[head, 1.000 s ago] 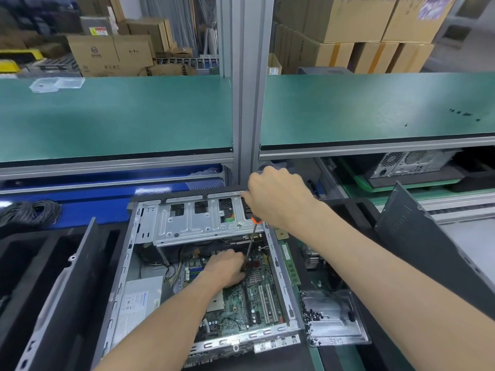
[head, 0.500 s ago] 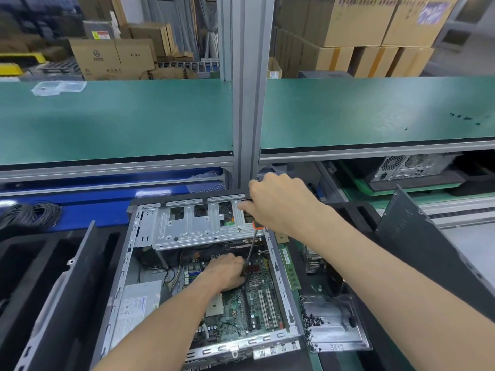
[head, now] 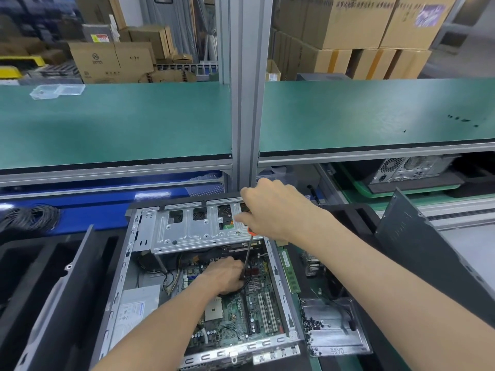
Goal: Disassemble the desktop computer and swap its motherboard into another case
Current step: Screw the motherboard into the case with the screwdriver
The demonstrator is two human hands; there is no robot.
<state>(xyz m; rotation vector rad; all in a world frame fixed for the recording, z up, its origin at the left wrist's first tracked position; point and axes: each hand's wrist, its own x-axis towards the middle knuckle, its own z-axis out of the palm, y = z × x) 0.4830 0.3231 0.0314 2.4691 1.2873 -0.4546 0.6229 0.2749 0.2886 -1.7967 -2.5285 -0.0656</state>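
- Open computer case (head: 128,266) lies flat on the desk in front of me, motherboard (head: 241,314) inside.
- Right hand (head: 270,210) grips the screwdriver (head: 248,253) handle; the shaft runs down to the board.
- Left hand (head: 225,277) rests on the board at the tip, fingers curled; I cannot tell whether it holds anything.
- Tray of screws (head: 334,328) sits just right of the case.
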